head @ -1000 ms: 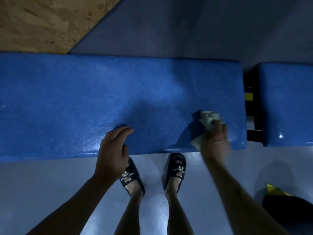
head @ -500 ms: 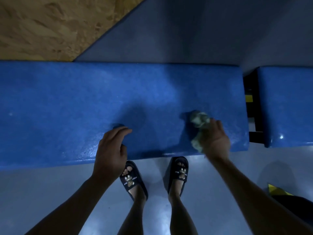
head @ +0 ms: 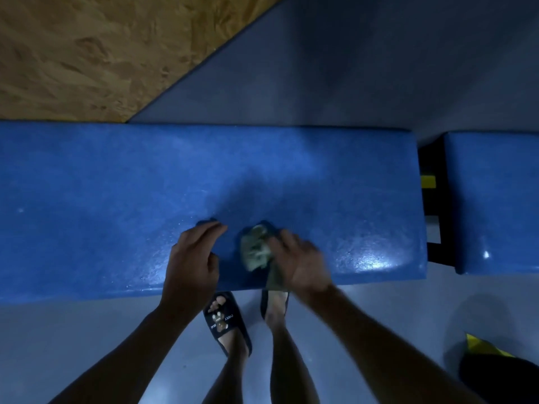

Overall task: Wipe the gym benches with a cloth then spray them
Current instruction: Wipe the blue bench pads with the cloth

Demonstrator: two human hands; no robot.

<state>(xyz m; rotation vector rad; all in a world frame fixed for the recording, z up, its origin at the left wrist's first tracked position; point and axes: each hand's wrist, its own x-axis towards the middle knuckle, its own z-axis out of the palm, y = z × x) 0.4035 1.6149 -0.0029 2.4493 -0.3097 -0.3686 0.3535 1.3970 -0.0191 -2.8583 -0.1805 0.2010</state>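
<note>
Crumpled greenish cloth (head: 256,249) is lying on the near edge of the blue gym bench (head: 116,199), right hand (head: 300,263) fingers grasping it mid-wipe. Left hand (head: 192,263) is resting on the pad just beside, fingers loosely curled, grasping nothing. Wiping looks underway; second bench pad (head: 495,199) and all spraying are seemingly still pending, no spray bottle showing.

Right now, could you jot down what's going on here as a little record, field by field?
Place: grey floor, with a brown chipboard panel beyond the bench
Main bench: long blue padded bench, shiny near its front edge
Second bench: another blue pad to the right, across a gap with a black frame
Right hand: grips a crumpled cloth and presses it on the long bench
Left hand: rests on the bench beside the cloth, fingers loosely bent
Feet: dark slides on the floor
Spray bottle: none in view
</note>
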